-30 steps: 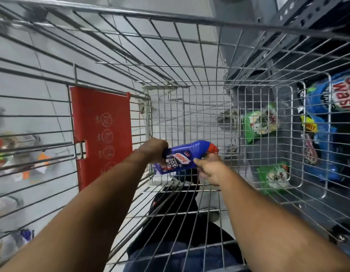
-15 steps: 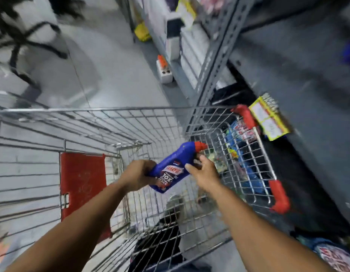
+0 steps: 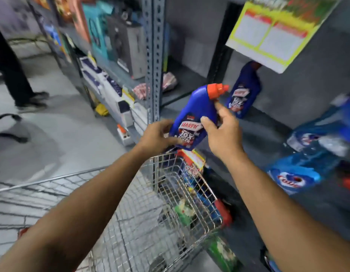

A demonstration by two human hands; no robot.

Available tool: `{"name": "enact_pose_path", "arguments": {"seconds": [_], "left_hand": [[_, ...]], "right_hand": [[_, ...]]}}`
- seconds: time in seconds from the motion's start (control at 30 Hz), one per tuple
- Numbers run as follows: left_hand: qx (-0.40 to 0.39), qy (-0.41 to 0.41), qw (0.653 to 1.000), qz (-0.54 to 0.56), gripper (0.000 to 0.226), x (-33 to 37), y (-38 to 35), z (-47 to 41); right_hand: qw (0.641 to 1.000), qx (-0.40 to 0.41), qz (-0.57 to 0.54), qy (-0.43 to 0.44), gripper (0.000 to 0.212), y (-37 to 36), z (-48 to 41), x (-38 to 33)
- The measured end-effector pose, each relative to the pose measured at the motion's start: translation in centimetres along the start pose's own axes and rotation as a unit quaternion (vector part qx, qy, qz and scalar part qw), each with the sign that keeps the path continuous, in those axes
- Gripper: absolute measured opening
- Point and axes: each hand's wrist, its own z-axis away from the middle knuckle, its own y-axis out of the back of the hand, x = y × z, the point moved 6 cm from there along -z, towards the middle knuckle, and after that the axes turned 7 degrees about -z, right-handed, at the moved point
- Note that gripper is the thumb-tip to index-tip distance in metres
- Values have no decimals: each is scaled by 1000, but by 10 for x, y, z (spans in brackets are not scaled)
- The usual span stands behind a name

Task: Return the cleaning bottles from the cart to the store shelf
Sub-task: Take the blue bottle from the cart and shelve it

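A blue cleaning bottle [image 3: 195,112] with a red cap and a red-and-white label is held tilted above the wire cart [image 3: 142,222]. My left hand [image 3: 158,134] grips its base. My right hand [image 3: 223,132] holds its upper body just under the cap. The bottle hangs in front of the grey store shelf [image 3: 258,130]. A second blue bottle [image 3: 243,91] of the same kind stands on that shelf, just beyond the held one. Several packets lie in the cart's small front compartment.
Blue refill pouches [image 3: 299,173] lie on the shelf at the right. A yellow-edged price sign [image 3: 272,34] hangs above. A perforated metal upright [image 3: 153,55] divides the shelving. Another person's legs [image 3: 15,75] stand on the floor at the far left.
Both hands have lifted the blue bottle out of the cart and carried it up and right toward the shelf. The view has swung up from the cart to the shelving.
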Motion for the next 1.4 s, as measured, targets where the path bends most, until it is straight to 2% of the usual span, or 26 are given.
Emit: {"name": "enact_pose_path", "arguments": {"seconds": [0.1,0.23,0.37,0.5,0.63,0.87,1.0,1.13,1.23,1.33,1.4], "left_hand": [[-6,-31,999,-24,64,32,-17,-33],[-53,-18,998,20,73,44,-56,-53],[-94,-20,995,27,58,37,-82,-54],[-129,-13,989,76,47,28,-94,-50],[-141,-16,988,63,41,30,-95,-50],[-156,-13,985,66,42,29,-95,-47],[-126,-23,989,69,54,29,-86,-46],[-107,-35,992,50,57,26,-75,-42],[-153,-75,985,35,62,32,-81,-38],[-165,-80,980,71,60,32,-82,-42],[-160,-71,980,94,61,27,-78,-45]], "right_hand": [[996,41,67,34,51,25,-22,-13],[987,70,129,57,50,45,-30,-11],[984,58,166,30,51,57,-23,10],[986,62,157,19,52,55,-12,21],[985,71,154,12,53,54,-8,24],[989,56,137,12,57,58,-3,28],[990,89,101,-41,62,64,16,49],[985,39,84,-146,64,54,33,87],[982,22,61,-175,53,43,34,103],[978,66,101,-169,37,39,28,108],[980,71,106,-155,33,31,22,108]]}}
